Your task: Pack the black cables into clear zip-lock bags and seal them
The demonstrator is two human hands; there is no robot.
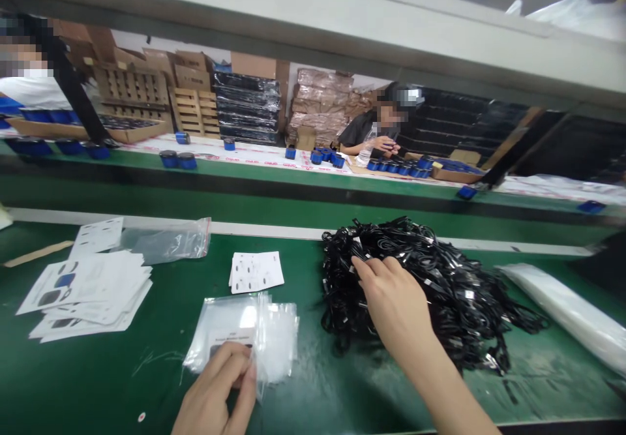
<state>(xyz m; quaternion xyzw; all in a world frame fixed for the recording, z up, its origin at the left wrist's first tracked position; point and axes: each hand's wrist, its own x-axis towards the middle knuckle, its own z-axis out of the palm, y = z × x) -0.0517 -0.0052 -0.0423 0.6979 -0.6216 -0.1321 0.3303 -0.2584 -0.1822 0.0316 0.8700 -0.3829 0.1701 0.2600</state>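
My left hand sits at the bottom of the view, pinching a small clear plastic bag with a printed card inside it. More clear bags appear to lie under this one. My right hand rests on a large heap of black cables, its fingertips among the strands near the heap's left side. Whether those fingers grip a cable is hidden. Both hands work over a green bench mat.
Printed white cards lie stacked at left, with a single card nearer the middle. Behind them lies a zip bag. A long white plastic roll lies at right. Across the bench, a co-worker sits among blue-lidded containers.
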